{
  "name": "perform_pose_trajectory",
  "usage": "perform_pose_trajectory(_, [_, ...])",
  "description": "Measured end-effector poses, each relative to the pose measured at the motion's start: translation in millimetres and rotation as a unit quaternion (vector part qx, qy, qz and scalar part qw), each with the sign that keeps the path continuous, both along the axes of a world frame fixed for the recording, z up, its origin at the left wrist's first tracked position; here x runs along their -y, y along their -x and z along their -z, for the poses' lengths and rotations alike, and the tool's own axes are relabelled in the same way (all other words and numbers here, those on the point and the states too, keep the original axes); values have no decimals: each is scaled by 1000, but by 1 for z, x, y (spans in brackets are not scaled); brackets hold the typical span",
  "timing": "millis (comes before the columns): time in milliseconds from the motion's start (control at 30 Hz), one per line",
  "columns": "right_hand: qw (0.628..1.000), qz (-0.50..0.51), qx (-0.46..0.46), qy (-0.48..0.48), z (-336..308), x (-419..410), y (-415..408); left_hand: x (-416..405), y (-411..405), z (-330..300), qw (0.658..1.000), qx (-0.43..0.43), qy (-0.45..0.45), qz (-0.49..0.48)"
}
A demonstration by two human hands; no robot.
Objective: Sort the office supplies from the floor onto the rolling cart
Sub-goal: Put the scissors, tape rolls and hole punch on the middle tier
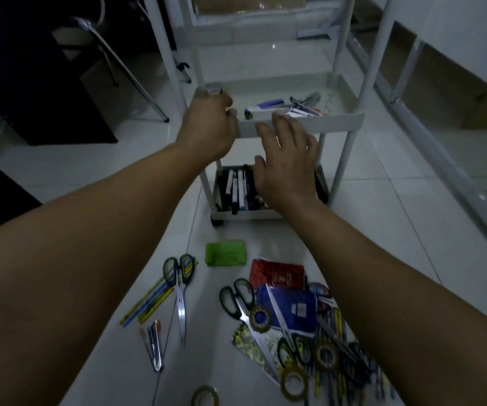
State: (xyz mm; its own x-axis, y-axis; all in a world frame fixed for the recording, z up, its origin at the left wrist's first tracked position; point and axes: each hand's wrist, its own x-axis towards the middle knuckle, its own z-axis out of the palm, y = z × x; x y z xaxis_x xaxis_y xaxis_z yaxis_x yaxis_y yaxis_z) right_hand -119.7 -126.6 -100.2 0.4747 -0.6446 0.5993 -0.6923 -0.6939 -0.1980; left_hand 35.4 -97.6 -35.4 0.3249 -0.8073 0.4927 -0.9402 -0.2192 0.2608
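Reaching over a white rolling cart [303,122], a person works through office supplies scattered on a tiled floor [383,218]. Their left hand [207,124] is curled at the near left corner of the middle tray, with something small and silvery just past its knuckles; whether the fingers clamp that object or the rim itself cannot be told. Their right hand [283,168] hovers with fingers spread and relaxed, holding nothing, its fingertips at the tray's front edge. Just beyond those fingertips, inside the tray, lie a white and purple stapler [261,111] and a few smaller items too jumbled to count. Beneath the right palm, the bottom tray holds a row of markers [236,189], partly hidden by the hand. The job looks roughly half done, judging by how much remains below both forearms. Under the left forearm lie one pair of scissors [178,285], a small bundle of pencils [145,303], a metal stapler [154,347] and a green pad [226,252]. Under the right forearm sit a red packet [277,273], a blue packet [289,309], at least two more scissors and about five tape rolls [294,383], the heap too tangled for a firm count
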Motion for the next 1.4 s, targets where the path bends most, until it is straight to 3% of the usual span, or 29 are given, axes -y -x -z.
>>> perform_pose_trajectory(100, [999,-11,39,-26,6,-12,12,-25,14,14,995,-32,95,25])
perform_pose_trajectory(233, [995,-15,66,-71,32,-30,40,-63,38,51,988,-79,123,54])
perform_pose_trajectory(533, [974,33,-33,-224,117,-94,102,-140,86,175,971,-231,-60,22])
perform_pose_trajectory(700, [952,60,-132,-269,157,-150,123,-178,103,220,958,-224,-172,39])
perform_pose_trajectory(800, [952,45,-189,-238,175,-172,136,-191,114,234,952,-223,-199,69])
perform_pose_trajectory(933, [974,-38,-147,-168,187,-185,161,-197,124,241,947,-209,-222,100])
perform_pose_trajectory(1200, [933,-215,-234,-168,201,-197,199,-198,124,244,950,-212,-209,97])
perform_pose_trajectory(1400, [952,-215,-169,-139,195,-188,187,-194,114,233,956,-246,-150,53])
